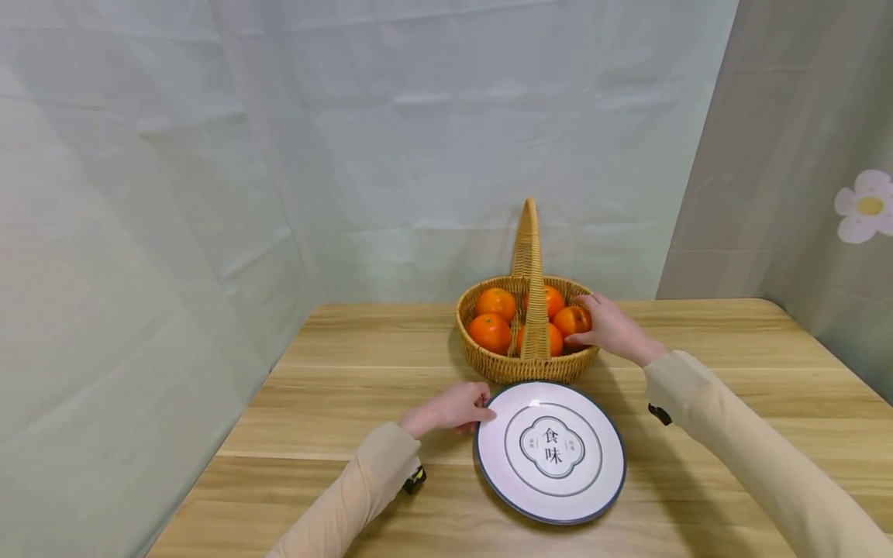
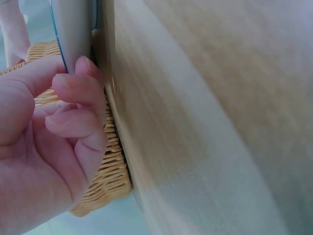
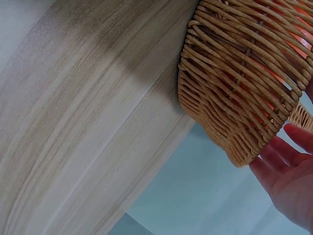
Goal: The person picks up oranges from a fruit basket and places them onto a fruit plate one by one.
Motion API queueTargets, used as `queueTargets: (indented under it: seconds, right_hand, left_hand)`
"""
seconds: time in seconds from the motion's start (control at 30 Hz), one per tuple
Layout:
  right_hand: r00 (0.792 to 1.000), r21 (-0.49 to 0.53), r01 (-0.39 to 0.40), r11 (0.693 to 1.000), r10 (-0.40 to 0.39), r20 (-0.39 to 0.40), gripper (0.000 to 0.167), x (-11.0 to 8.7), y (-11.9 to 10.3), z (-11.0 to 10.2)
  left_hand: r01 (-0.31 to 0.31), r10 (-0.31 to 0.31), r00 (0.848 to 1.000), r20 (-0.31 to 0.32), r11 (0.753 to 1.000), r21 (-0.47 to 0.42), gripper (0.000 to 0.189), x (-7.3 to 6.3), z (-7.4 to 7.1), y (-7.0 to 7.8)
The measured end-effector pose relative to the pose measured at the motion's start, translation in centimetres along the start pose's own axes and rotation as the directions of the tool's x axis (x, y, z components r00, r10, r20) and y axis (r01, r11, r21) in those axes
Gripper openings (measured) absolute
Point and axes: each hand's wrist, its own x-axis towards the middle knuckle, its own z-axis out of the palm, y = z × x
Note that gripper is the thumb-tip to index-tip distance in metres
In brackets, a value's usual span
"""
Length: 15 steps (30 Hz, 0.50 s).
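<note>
A white plate point(image 1: 551, 502) with a dark blue rim and printed characters lies on the table in front of a wicker basket point(image 1: 481, 364). My left hand point(image 1: 455, 406) pinches the plate's left edge, thumb on top and fingers curled by the underside; the left wrist view shows the edge between them. Several oranges sit in the basket. My right hand point(image 1: 617, 329) reaches over the basket's right rim, thumb and fingers on either side of the rightmost orange point(image 1: 572, 319). In the right wrist view, fingers point(image 3: 281, 154) show beside the basket rim, while their contact with the fruit is hidden.
The basket's tall arched handle point(image 1: 534, 287) rises over the oranges. A pale cloth point(image 1: 446, 155) hangs behind the wooden table point(image 1: 335, 372) and along its left side. A grey cloth with a white flower point(image 1: 868, 205) hangs at the right.
</note>
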Motion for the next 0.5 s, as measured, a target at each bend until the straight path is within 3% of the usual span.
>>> queueTargets:
  seconds: [0.5]
  right_hand:
    - [0.999,-0.049,-0.008,0.999,0.010,0.034,0.074,0.55,0.04,0.27]
  left_hand:
    - [0.005,-0.005,1.000,0.004,1.000,-0.013,0.015,0.05,-0.02,-0.21]
